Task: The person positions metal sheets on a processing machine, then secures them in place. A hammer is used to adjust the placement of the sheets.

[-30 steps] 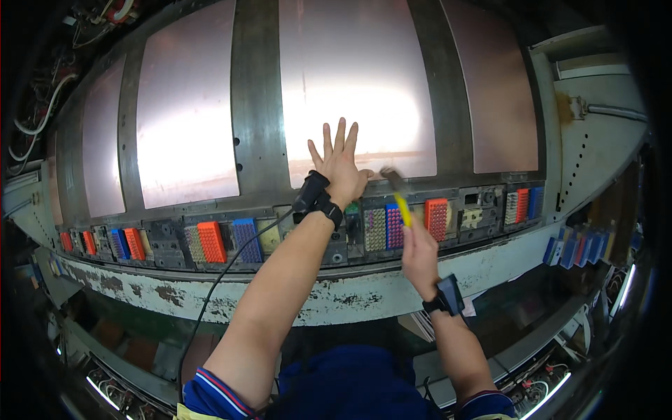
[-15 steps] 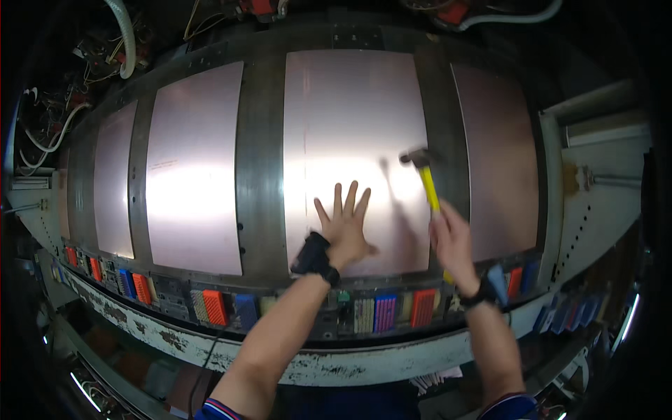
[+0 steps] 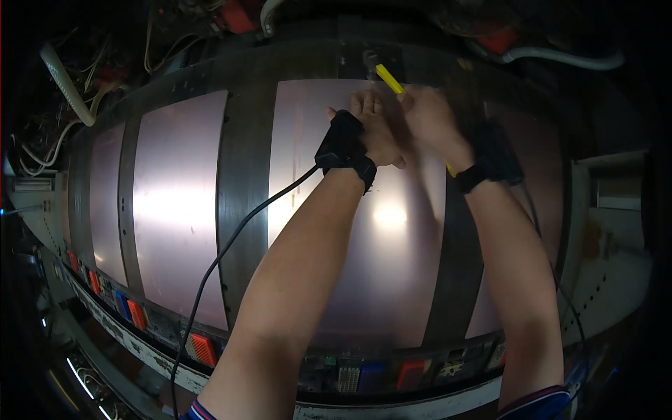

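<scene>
Beneath my hands lies a pinkish, shiny metal plate (image 3: 385, 287) on a dark grey metal bed (image 3: 245, 182). My left hand (image 3: 376, 129) is palm down near the plate's far edge, fingers stretched out, holding nothing. Just to its right, my right hand (image 3: 428, 117) grips a hammer (image 3: 390, 78) by its yellow handle. The hammer's dark head is blurred and lies over the far edge of the plate. Black wrist straps with box-like units and cables sit on both wrists.
Similar plates lie to the left (image 3: 175, 231) and farther left (image 3: 105, 210); another at the right (image 3: 493, 301) is partly behind my right arm. Orange blocks (image 3: 203, 348) and blue ones line the near edge. Pale hoses (image 3: 66, 80) and red parts stand along the far side.
Both hands have moved away from me, from the plate's near part to its far edge. The hammer has gone with my right hand, its head now pointing far left.
</scene>
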Action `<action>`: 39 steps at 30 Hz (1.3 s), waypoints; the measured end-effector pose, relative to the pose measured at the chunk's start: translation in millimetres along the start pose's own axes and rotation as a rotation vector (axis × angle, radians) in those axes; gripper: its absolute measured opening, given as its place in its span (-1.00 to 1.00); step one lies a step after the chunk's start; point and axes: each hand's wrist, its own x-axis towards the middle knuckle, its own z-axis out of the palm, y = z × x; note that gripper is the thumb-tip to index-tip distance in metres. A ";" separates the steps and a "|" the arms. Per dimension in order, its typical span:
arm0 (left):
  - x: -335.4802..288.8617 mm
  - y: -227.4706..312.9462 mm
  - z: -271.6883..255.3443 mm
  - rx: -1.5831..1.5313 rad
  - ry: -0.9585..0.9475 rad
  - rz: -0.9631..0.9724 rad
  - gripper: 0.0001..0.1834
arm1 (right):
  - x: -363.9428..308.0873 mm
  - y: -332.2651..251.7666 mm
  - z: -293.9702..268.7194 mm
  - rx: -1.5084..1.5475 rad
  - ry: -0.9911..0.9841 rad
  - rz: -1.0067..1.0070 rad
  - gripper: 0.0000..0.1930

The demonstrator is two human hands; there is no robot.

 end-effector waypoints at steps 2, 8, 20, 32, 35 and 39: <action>-5.2 11.2 -7.0 -0.034 -0.026 -0.002 0.46 | 10.4 -0.1 -26.0 0.078 -0.159 0.104 -0.74; -10.8 19.9 -27.5 0.034 -0.074 0.030 0.40 | -11.0 6.1 -3.6 0.136 0.050 0.048 -0.75; -13.8 21.8 -23.2 -0.053 0.001 -0.021 0.42 | -20.8 12.1 10.4 0.069 0.073 0.064 -0.72; -194.8 89.2 104.8 -0.129 0.301 0.258 -0.14 | -383.5 81.2 -155.8 0.832 0.330 0.965 -0.71; -247.3 160.0 122.2 -0.298 0.252 0.254 -0.19 | -489.4 96.8 -199.6 0.799 0.488 1.204 -0.70; -285.4 294.5 141.1 -0.284 0.004 0.805 -0.22 | -563.0 115.5 -236.5 0.639 0.694 1.113 -0.71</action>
